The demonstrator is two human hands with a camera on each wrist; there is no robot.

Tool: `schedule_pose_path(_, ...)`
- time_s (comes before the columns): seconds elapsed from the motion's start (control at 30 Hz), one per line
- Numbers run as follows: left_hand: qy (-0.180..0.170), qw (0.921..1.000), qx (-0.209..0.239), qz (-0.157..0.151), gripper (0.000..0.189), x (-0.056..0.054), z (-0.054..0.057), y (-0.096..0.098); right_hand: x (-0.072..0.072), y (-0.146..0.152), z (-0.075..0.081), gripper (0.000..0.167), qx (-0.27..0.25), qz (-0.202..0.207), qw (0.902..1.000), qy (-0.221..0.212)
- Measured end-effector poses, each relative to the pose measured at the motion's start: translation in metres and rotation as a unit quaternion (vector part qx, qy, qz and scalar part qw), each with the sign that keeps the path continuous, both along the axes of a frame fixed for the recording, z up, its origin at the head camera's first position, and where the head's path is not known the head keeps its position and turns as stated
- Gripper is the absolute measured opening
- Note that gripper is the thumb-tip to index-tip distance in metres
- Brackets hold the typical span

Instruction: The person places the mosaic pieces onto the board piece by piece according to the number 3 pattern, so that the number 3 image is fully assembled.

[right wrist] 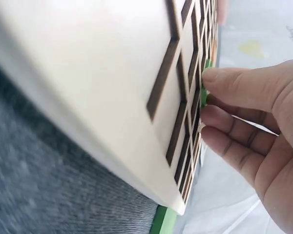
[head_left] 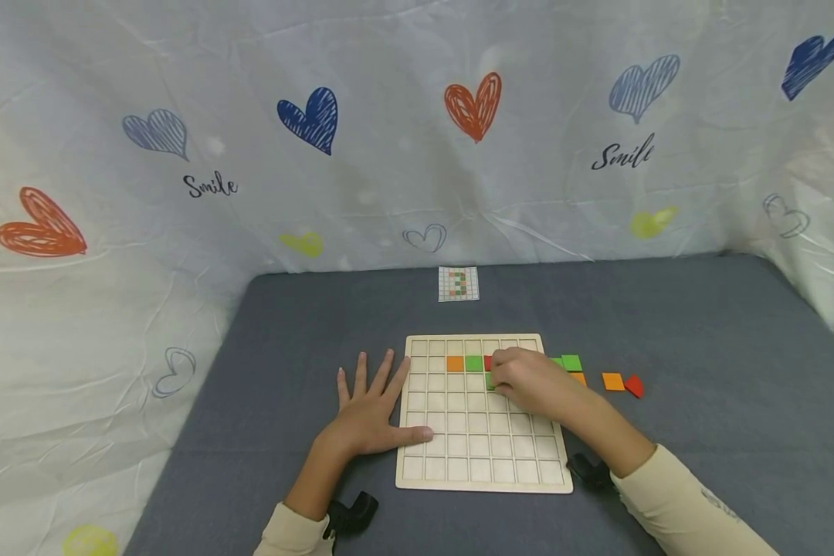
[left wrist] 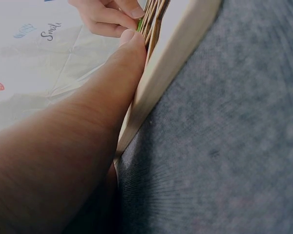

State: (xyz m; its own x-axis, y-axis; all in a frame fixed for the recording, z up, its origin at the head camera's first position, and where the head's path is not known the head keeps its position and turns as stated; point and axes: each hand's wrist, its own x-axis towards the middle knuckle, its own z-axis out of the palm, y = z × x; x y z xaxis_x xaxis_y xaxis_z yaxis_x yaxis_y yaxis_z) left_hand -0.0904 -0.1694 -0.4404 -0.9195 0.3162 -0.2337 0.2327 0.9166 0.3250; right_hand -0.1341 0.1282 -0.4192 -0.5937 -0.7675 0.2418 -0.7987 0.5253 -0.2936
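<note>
A pale wooden board [head_left: 483, 469] with a grid of square cells lies on the grey cloth. My left hand [head_left: 368, 413] is spread at its left side, the thumb resting on the board and the other fingers stretched out along the edge. Over the upper right of the grid, my right hand [head_left: 531, 380] pinches a green square tile [right wrist: 203, 96] between thumb and fingertips, low against the cells. An orange tile [head_left: 455, 364] and another green tile [head_left: 473, 364] sit in one row. Beside them a red tile [head_left: 488, 363] is partly hidden by the right hand.
Loose tiles lie right of the board: green [head_left: 571, 363], orange [head_left: 613, 381] and red [head_left: 634, 385], some partly covered by the right hand. A small printed card with a coloured grid [head_left: 459, 284] lies beyond the board. A white curtain [head_left: 389, 177] with hearts hangs behind.
</note>
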Motion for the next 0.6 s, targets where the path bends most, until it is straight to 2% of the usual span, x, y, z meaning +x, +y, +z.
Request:
schedule_pose_path(0.17,-0.001,1.0,-0.003,0.0,0.116,0.001,0.0,0.0,0.007,0.0,0.003,0.019,0.007,-0.005,1.0,-0.005)
schedule_pose_path(0.33,0.0,1.0,-0.004,-0.002,0.116,-0.001,-0.001,-0.001,0.022,0.005,0.01,0.012,0.019,-0.025,0.9994,-0.011)
schedule_pose_path(0.6,0.003,1.0,0.006,-0.003,0.117,-0.001,-0.001,-0.001,0.048,0.027,0.01,0.028,0.015,-0.043,0.9963,-0.073)
